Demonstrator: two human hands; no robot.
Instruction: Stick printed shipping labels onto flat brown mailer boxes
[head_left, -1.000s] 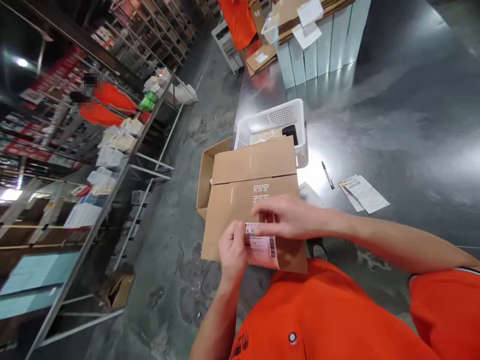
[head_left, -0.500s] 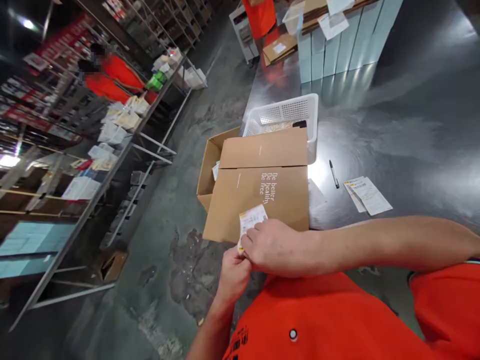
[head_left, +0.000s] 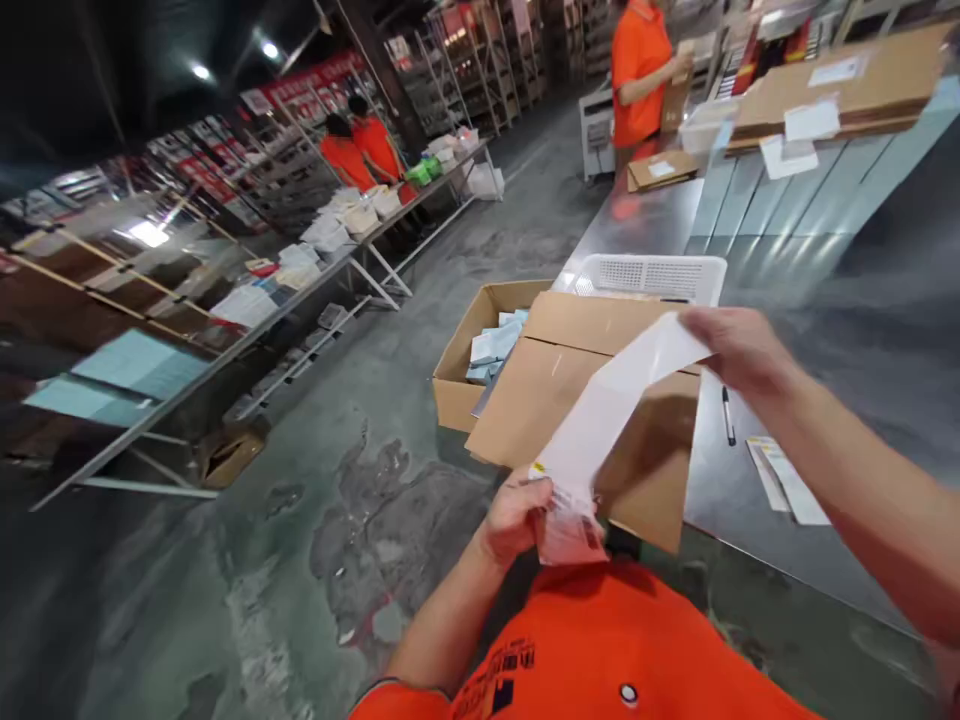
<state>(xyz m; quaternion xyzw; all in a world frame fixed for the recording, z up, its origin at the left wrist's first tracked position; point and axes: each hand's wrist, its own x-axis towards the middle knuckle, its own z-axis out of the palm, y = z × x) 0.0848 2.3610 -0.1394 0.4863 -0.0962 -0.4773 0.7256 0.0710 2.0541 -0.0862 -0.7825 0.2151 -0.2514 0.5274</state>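
Note:
My left hand (head_left: 516,515) pinches a printed shipping label (head_left: 570,530) with a small yellow mark, close to my body. From it a glossy white strip of backing paper (head_left: 607,405) stretches up to my right hand (head_left: 739,350), whose fingers grip the far end. The strip hangs over a flattened brown cardboard box (head_left: 562,375) that overhangs the table edge. Where the label and backing part is blurred.
An open carton (head_left: 457,400) with pale blue packets stands left of the metal table (head_left: 795,330). A white basket (head_left: 712,280), pen (head_left: 728,415) and more labels (head_left: 787,480) are on the table. Boxes (head_left: 780,190) stand behind. A co-worker (head_left: 641,75) is beyond.
My hands were together at the label; now my right hand has moved up and right, drawing out the white strip. The camera view has turned left.

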